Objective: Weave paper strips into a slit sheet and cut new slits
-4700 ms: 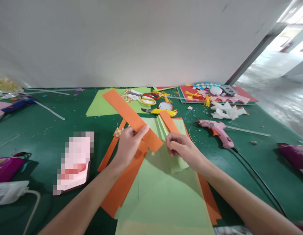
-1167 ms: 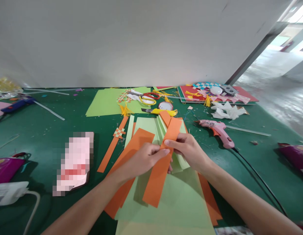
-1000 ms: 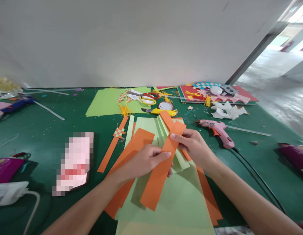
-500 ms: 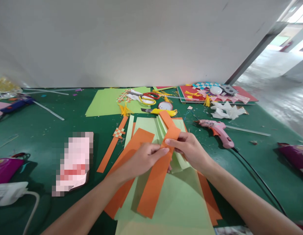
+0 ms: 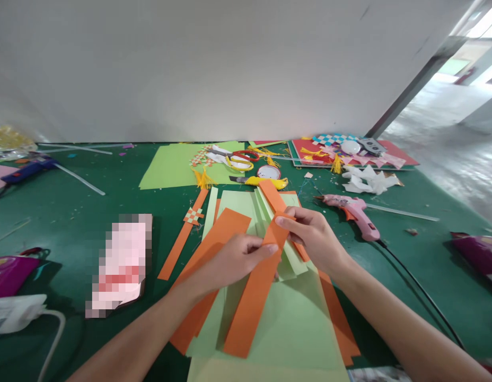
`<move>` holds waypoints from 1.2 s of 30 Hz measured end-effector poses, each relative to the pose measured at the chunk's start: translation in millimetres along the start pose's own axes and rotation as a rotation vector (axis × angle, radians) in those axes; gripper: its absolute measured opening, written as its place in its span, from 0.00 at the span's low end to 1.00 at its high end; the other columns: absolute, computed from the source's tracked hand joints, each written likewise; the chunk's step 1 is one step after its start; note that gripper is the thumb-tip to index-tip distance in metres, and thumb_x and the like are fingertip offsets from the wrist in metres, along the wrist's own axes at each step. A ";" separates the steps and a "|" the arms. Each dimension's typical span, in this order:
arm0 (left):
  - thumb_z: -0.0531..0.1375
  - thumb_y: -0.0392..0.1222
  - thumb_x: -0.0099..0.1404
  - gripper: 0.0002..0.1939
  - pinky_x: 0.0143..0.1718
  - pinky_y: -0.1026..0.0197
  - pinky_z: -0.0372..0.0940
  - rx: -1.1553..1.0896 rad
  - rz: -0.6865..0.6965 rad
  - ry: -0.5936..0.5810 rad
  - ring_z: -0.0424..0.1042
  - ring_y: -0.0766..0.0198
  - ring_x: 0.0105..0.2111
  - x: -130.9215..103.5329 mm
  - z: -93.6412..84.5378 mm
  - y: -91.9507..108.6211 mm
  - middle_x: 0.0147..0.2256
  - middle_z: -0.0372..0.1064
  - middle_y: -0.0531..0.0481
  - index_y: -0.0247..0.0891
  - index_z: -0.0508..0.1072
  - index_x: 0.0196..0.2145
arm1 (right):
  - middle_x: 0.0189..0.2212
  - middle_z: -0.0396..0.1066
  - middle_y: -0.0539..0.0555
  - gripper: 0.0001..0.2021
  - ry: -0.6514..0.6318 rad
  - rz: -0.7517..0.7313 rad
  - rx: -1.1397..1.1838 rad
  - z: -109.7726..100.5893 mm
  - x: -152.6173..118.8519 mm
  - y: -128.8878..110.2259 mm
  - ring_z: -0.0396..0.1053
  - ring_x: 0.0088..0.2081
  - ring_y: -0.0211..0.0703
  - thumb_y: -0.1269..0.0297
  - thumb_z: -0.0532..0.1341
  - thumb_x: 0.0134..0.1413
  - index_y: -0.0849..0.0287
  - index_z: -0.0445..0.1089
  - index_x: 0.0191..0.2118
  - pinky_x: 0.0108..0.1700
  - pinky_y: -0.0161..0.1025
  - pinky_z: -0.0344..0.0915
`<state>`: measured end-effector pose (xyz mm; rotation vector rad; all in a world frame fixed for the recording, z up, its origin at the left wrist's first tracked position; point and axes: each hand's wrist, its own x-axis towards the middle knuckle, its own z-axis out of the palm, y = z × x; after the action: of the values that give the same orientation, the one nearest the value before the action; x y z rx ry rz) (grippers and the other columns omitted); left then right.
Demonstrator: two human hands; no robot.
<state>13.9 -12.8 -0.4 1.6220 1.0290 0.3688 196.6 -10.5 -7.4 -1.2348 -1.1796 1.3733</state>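
Note:
An orange paper strip (image 5: 248, 313) slants above the pale green sheets (image 5: 297, 329). My left hand (image 5: 240, 260) pinches it at mid-length, thumb on top. At its upper end my right hand (image 5: 309, 231) grips the same strip between thumb and fingers. Pale green folded strips (image 5: 289, 262) and another orange strip (image 5: 272, 196) lie beneath and behind my right hand. More orange paper (image 5: 230, 225) rests under my left hand. To the left lies a narrow orange strip (image 5: 176, 249) with a small woven green-and-orange check (image 5: 193, 215).
A pink glue gun (image 5: 357, 212) with its cord lies at right. Behind the sheets are a yellow cutter (image 5: 265, 182), scissors (image 5: 240, 159) and a tape roll (image 5: 269, 171). A blurred-out pink phone-like object (image 5: 122, 260) lies at left, near a white plug (image 5: 17, 313).
My right hand has shifted slightly right and up to the strip's upper end. The held strip has moved a little to the right. The surrounding items look unchanged.

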 end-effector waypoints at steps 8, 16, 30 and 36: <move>0.49 0.58 0.66 0.24 0.21 0.64 0.47 -0.006 0.026 0.025 0.54 0.69 0.20 1.7 -0.1 0.7 0.18 0.56 0.55 0.37 0.62 0.21 | 0.19 0.55 0.45 0.16 -0.029 0.016 0.015 2.0 -0.6 3.1 0.49 0.21 0.31 0.55 0.65 0.47 0.59 0.62 0.22 0.22 0.35 0.42; 0.48 0.57 0.66 0.24 0.23 0.64 0.52 -0.013 0.020 0.015 0.61 0.65 0.23 0.7 1.6 2.4 0.21 0.64 0.51 0.36 0.66 0.24 | 0.20 0.55 0.45 0.15 -0.027 0.009 0.043 3.3 0.2 4.1 0.50 0.22 0.31 0.58 0.65 0.47 0.60 0.62 0.22 0.23 0.34 0.43; 0.50 0.52 0.67 0.22 0.22 0.64 0.41 -0.017 0.056 0.177 0.44 0.70 0.21 1.6 -1.5 -1.7 0.21 0.39 0.57 0.38 0.48 0.21 | 0.18 0.63 0.47 0.12 -0.337 0.173 -0.384 -7.4 0.8 -16.5 0.57 0.20 0.32 0.57 0.63 0.48 0.61 0.64 0.26 0.19 0.30 0.50; 0.49 0.52 0.68 0.23 0.22 0.62 0.39 0.077 0.095 0.142 0.42 0.71 0.21 1.6 -0.9 -1.9 0.21 0.38 0.57 0.38 0.46 0.22 | 0.21 0.63 0.48 0.09 -0.387 0.202 -0.392 -7.0 0.8 -16.2 0.59 0.23 0.33 0.62 0.62 0.48 0.63 0.69 0.31 0.21 0.32 0.52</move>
<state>13.5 -11.0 -2.3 1.7381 1.0858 0.5196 204.0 -7.2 8.3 -1.4277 -1.6916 1.6324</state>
